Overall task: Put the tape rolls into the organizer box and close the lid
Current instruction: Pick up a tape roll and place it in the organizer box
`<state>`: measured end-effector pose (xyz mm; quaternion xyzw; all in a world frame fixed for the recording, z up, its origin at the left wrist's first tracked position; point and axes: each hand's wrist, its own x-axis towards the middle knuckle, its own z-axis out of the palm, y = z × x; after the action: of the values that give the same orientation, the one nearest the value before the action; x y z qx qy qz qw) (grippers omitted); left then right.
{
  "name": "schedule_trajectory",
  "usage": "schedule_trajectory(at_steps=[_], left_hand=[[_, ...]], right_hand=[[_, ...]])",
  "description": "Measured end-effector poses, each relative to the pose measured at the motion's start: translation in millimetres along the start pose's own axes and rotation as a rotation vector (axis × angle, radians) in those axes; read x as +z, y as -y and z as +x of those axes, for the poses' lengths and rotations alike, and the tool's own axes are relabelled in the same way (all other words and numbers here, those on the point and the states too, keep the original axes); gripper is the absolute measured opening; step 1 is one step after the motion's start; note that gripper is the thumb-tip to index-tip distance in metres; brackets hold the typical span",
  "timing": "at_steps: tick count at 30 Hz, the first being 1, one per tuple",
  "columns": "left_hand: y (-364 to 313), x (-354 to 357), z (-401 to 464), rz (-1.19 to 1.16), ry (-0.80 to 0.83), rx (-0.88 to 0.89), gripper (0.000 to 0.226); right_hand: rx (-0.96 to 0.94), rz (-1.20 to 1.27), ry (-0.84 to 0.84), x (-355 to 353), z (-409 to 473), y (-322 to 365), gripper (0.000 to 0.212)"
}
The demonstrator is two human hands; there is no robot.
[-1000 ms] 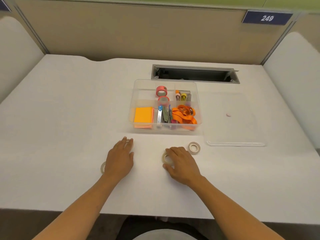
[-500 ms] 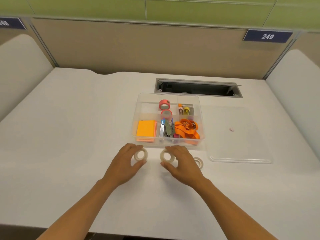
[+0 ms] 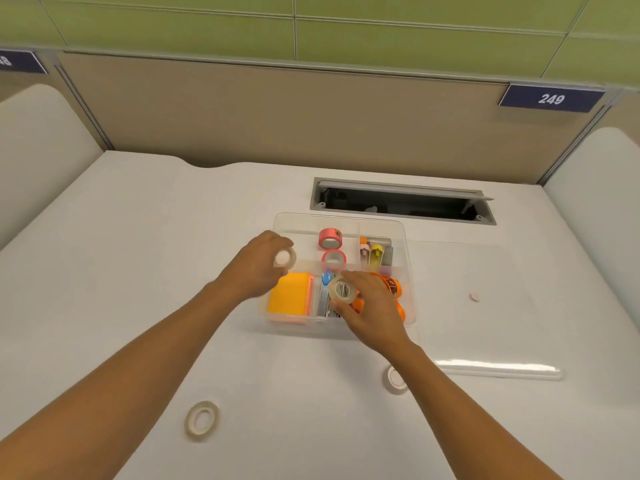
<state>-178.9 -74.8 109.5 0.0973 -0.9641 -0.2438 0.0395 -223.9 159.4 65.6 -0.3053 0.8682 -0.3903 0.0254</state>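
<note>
The clear organizer box [image 3: 408, 271] sits open mid-desk, with two pink tape rolls [image 3: 330, 238] in a back compartment. My left hand [image 3: 254, 270] holds a clear tape roll [image 3: 285, 258] over the box's back left compartment. My right hand [image 3: 372, 306] holds another clear tape roll [image 3: 343, 290] above the box's middle front. Two more clear rolls lie on the desk: one [image 3: 202, 418] near the front left, one [image 3: 394, 378] partly hidden by my right forearm. The clear lid [image 3: 491, 341] lies flat to the right of the box.
The box also holds an orange sticky-note pad [image 3: 289, 299], orange scissors [image 3: 393, 287], pens and small clips. An open cable slot [image 3: 401, 202] is sunk in the desk behind the box. Beige partitions wall the desk at the back and sides.
Both hands have lifted their tape rolls off the desk and carried them forward over the box. The view has tilted up, so the loose rolls now appear nearer to me.
</note>
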Motion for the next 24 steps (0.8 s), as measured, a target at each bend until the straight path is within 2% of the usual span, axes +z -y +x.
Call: schedule_trajectory(at_steps=[4,10,16,21,24], left_hand=[[-4.4,2.2,47.0,0.13,0.078,-0.074,0.053],[0.4,14.0,94.5,0.432,0.365,0.045,0.052],[5.3,30.8,118.8,0.527,0.541,0.11,0.047],[16.5,37.1,126.5,0.506,0.607,0.096,0.047],[20.3,32.8,125.1,0.369,0.506,0.065,0.052]], right_hand=[[0.039,0.014,0.02,3.2,19.8,-3.6,0.047],[0.042,0.015,0.054,7.3,32.8,-14.4,0.048],[0.045,0.035,0.053,8.4,42.6,-22.7,0.048],[0.035,0.026,0.078,13.6,55.6,-23.8,0.051],[0.019,0.039,0.089,17.4,67.5,-22.5,0.05]])
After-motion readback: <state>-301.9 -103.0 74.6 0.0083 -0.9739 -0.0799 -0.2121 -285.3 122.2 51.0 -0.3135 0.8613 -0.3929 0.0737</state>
